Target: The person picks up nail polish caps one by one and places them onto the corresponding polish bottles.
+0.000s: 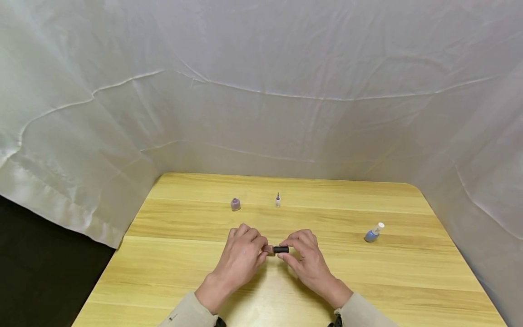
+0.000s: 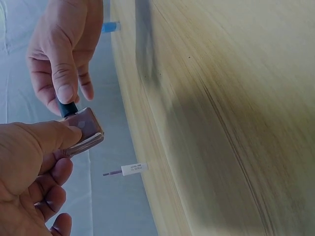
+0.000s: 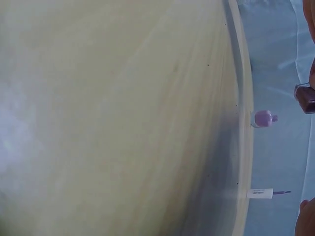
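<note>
My left hand (image 1: 242, 254) pinches a small square-sided nail polish bottle (image 2: 88, 125) with brownish-pink polish between thumb and fingers. At its neck is a black cap (image 1: 281, 250), which the thumb and fingertips of my right hand (image 1: 308, 260) grip from the right. The bottle lies on its side in the air, cap pointing right, over the front middle of the table. In the right wrist view only a corner of the brown bottle (image 3: 306, 100) and bits of the hands show at the right edge.
Beyond the hands stand an uncapped lilac nail polish bottle (image 1: 235, 205) and, to its right, a white cap (image 1: 278, 201) with its brush upward. A blue nail polish bottle (image 1: 372, 235) with a white cap is at the right. Pale cloth (image 1: 286, 127) hangs behind the wooden table (image 1: 408, 272).
</note>
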`<action>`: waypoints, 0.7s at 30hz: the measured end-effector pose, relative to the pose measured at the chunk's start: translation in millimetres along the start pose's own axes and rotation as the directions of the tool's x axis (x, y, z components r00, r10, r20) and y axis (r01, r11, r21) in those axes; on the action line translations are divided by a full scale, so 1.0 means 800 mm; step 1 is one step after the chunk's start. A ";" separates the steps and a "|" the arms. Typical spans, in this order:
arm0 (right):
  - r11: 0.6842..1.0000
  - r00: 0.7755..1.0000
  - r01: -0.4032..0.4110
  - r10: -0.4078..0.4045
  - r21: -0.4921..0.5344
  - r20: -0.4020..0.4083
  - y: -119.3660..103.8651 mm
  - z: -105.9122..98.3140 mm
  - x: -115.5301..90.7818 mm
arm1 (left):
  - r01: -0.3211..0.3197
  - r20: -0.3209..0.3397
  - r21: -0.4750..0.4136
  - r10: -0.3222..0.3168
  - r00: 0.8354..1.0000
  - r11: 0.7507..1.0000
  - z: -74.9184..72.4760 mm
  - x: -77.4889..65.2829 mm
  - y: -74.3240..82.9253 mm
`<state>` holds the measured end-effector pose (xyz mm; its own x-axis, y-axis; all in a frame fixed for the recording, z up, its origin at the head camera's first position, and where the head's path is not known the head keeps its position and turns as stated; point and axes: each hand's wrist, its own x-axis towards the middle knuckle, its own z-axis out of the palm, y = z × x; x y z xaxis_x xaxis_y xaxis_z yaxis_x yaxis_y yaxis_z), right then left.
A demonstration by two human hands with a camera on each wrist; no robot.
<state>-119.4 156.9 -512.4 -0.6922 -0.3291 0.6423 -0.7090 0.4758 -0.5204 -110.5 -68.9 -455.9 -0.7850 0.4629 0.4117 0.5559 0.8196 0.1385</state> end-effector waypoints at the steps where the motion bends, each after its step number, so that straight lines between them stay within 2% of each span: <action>1: 1.000 1.000 0.001 -0.001 0.002 0.001 0.000 0.000 0.001 | 0.001 -0.002 -0.005 -0.001 1.000 1.000 0.000 0.000 0.000; 10: 0.999 1.000 0.025 -0.025 -0.021 -0.004 0.000 -0.002 0.004 | -0.003 -0.012 0.011 0.004 1.000 1.000 0.001 0.000 0.000; 16: 1.000 1.000 0.021 -0.021 -0.019 -0.006 0.001 -0.002 0.004 | -0.024 -0.027 0.056 0.026 0.999 0.998 0.004 0.000 0.001; 21: 1.000 1.000 0.012 -0.012 -0.023 -0.001 0.001 -0.002 0.004 | -0.027 -0.045 0.058 0.030 0.999 0.998 0.006 -0.002 0.001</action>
<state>-121.9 157.2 -509.8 -0.6833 -0.3340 0.6492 -0.7142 0.4902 -0.4996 -110.2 -67.3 -460.6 -0.7547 0.4715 0.4563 0.5603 0.8249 0.0743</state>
